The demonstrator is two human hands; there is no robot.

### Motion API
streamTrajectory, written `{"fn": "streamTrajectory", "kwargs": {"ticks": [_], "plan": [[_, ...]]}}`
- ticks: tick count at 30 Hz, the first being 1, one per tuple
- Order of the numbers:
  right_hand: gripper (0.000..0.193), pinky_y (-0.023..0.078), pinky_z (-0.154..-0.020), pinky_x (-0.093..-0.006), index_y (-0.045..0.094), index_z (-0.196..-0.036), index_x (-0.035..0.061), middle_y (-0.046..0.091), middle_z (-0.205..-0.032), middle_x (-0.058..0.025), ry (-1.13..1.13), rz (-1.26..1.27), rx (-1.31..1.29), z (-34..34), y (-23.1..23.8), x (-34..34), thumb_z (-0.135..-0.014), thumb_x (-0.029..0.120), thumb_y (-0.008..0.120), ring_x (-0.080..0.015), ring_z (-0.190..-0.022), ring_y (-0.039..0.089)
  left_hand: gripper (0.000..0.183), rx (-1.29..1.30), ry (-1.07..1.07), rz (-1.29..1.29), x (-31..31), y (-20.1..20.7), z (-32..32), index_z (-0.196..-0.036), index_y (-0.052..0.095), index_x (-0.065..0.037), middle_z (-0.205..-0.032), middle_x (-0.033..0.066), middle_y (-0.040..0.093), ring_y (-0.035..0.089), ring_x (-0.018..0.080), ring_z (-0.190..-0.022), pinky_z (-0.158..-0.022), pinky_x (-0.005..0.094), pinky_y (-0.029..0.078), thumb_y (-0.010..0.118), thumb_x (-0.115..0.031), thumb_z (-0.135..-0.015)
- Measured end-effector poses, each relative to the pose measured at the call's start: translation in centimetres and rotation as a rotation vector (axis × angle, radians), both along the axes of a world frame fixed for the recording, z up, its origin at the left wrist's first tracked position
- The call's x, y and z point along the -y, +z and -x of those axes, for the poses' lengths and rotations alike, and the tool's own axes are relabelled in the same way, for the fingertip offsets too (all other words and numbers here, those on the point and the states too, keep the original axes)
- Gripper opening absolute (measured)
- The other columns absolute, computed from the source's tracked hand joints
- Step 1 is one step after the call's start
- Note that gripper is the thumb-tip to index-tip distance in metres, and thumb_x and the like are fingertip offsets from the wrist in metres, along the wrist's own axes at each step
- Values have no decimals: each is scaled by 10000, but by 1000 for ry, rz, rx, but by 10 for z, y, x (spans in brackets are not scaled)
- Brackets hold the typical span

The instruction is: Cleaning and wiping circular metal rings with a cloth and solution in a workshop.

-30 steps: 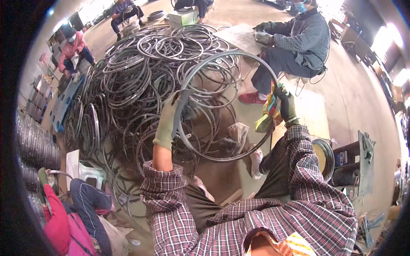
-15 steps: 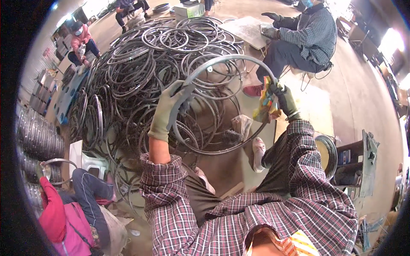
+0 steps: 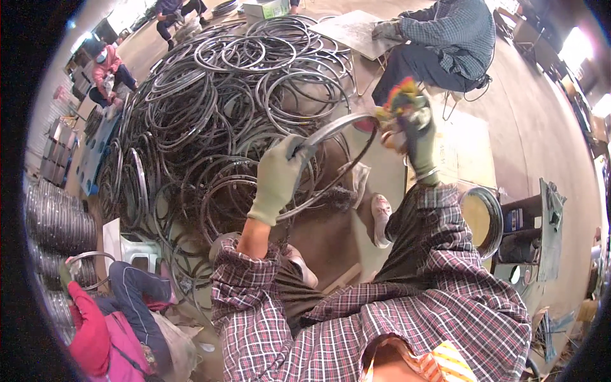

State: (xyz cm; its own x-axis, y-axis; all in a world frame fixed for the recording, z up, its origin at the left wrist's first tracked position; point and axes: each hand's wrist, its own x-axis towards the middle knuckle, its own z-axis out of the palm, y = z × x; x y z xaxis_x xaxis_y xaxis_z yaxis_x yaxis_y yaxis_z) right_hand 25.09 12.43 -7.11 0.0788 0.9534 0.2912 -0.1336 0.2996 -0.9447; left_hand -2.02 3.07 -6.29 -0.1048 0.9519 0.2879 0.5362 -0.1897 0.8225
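A grey metal wheel rim (image 3: 342, 124) hangs tilted in front of me, seen nearly edge-on. My left hand (image 3: 278, 170), in a pale glove with dark finger coating, is closed round the rim's left side. At the rim's far right end, my gloved right hand (image 3: 418, 130) is closed on a crumpled multicoloured rag (image 3: 403, 95), smeared by motion. Whether the rag touches the rim at this instant is hard to tell. Beyond my left hand lies a big heap of similar rims (image 3: 210, 95).
Stacked rims (image 3: 60, 216) stand at the far left, near a person in pink (image 3: 114, 334) holding a rim. Across from me a seated person (image 3: 445, 44) rests a gloved hand on a board (image 3: 353, 33). A shelf box (image 3: 519, 232) stands right, beside more stacked rims (image 3: 482, 223).
The rim has turned from facing me broadly to a narrow tilted view. My left hand moved right and down; my right hand swung upward with the rag. The person opposite lowered a raised hand.
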Motion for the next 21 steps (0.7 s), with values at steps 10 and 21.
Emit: {"fn": "streamTrajectory", "kwargs": {"ticks": [10, 21], "plan": [[403, 544, -717, -333, 586, -1237, 105, 697, -857, -107, 404, 233, 808, -7, -15, -46, -840, 77, 649, -214, -793, 695, 151, 236, -69, 1, 36, 37, -7, -975, 638, 0, -665, 74, 585, 534, 103, -607, -588, 272, 440, 670, -117, -885], [369, 518, -749, -312, 659, -1122, 100, 681, -978, -109, 331, -86, 694, 23, -26, -40, -767, 0, 648, -234, -858, 659, 146, 169, -132, 233, 45, 28, -18, -1035, 608, 48, -803, 9, 634, 495, 51, -735, -653, 226, 429, 565, -41, -928]]}}
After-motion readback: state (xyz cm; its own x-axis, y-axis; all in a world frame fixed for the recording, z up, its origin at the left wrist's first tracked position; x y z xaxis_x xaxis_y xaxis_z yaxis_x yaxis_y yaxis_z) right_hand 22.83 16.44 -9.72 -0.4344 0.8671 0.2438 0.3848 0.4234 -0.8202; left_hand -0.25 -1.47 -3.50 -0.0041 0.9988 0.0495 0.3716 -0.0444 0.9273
